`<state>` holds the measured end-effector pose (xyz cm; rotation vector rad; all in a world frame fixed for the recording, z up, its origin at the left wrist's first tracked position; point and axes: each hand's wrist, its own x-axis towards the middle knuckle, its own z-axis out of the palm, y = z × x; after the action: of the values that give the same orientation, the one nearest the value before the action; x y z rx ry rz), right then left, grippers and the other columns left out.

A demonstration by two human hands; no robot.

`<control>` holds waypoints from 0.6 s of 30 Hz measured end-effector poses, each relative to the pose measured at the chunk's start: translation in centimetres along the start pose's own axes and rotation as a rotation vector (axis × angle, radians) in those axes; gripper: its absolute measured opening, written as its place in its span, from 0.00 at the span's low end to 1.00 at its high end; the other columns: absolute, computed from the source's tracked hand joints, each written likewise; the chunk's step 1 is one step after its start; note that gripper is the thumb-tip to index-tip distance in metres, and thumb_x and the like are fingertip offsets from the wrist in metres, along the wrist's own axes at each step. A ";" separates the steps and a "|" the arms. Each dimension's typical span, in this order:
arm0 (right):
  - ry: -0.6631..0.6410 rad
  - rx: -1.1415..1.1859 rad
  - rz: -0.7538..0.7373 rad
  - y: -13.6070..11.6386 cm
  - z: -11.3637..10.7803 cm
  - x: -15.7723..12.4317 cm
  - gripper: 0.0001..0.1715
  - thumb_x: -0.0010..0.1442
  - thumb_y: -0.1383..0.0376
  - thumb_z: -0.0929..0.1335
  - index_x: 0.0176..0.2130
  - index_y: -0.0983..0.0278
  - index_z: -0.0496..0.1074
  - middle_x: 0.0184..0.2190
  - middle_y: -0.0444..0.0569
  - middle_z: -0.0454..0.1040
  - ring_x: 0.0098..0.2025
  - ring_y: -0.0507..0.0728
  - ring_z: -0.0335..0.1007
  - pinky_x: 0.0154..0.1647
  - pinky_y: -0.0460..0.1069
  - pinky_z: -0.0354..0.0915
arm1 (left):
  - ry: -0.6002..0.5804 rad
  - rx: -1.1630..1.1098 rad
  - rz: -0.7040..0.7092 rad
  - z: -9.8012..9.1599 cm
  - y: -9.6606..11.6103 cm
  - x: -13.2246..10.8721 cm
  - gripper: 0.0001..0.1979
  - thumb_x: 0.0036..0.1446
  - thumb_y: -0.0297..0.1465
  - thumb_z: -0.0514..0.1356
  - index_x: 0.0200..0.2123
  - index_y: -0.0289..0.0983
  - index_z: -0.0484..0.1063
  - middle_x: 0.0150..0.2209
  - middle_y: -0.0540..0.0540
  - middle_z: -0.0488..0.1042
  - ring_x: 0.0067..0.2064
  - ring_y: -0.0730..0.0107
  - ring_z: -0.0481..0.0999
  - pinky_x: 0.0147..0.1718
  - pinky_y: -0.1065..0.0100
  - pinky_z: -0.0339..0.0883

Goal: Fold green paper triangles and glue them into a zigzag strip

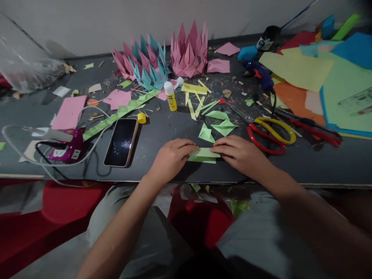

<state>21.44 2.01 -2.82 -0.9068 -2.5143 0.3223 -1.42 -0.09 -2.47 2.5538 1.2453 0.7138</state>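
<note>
Dark counter (pixel 305 166), scrap-littered. 1 green paper strip (pixel 203 155) at near edge, pressed flat by left hand (pixel 171 157) and right hand (pixel 241 154), fingers together on its ends. Even pressure should sharpen the crease.

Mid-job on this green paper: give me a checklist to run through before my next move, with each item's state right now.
1. Green paper lies flat and fully on the table, near its front edge: ok.
2. Left hand presses the paper's left end and right hand its right end: ok.
3. Paper edges lined up under the fingers: cannot tell, hidden.
4. Scissors lie apart from the right hand, just beyond it: ok.
5. Phone lies apart from the left hand, off to the left: ok.
6. Glue bottle stands upright, farther back on the table: ok.
</note>
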 end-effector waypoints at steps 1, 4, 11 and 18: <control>-0.016 -0.010 -0.022 0.0 0.0 -0.1 0.15 0.59 0.73 0.60 0.40 0.62 0.73 0.39 0.51 0.74 0.40 0.57 0.68 0.40 0.52 0.66 | -0.011 0.013 0.010 0.0 -0.1 0.0 0.15 0.53 0.18 0.52 0.39 0.37 0.72 0.40 0.46 0.75 0.41 0.67 0.73 0.40 0.65 0.67; -0.066 -0.041 -0.075 0.1 0.1 -0.3 0.16 0.59 0.73 0.60 0.41 0.62 0.73 0.41 0.52 0.74 0.43 0.58 0.68 0.41 0.52 0.66 | -0.046 0.034 0.007 -0.2 -0.2 0.0 0.15 0.53 0.17 0.51 0.38 0.37 0.72 0.40 0.45 0.75 0.40 0.66 0.73 0.40 0.65 0.67; -0.140 -0.053 -0.076 0.3 0.0 -0.3 0.17 0.60 0.72 0.59 0.43 0.61 0.73 0.43 0.51 0.74 0.43 0.58 0.68 0.42 0.54 0.67 | -0.111 0.067 0.018 -0.6 -0.3 0.0 0.16 0.56 0.19 0.50 0.40 0.38 0.73 0.43 0.45 0.75 0.43 0.64 0.73 0.41 0.62 0.68; -0.122 -0.055 -0.123 0.4 -0.1 -0.2 0.16 0.60 0.72 0.59 0.42 0.63 0.73 0.42 0.51 0.74 0.42 0.57 0.68 0.42 0.53 0.66 | -0.182 0.034 0.005 -1.3 -0.5 -0.2 0.16 0.58 0.21 0.49 0.42 0.38 0.73 0.45 0.44 0.74 0.45 0.65 0.73 0.42 0.62 0.68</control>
<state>21.83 2.22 -2.91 -0.7696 -2.6894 0.2776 -2.50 0.01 -1.62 2.5824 1.2014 0.4530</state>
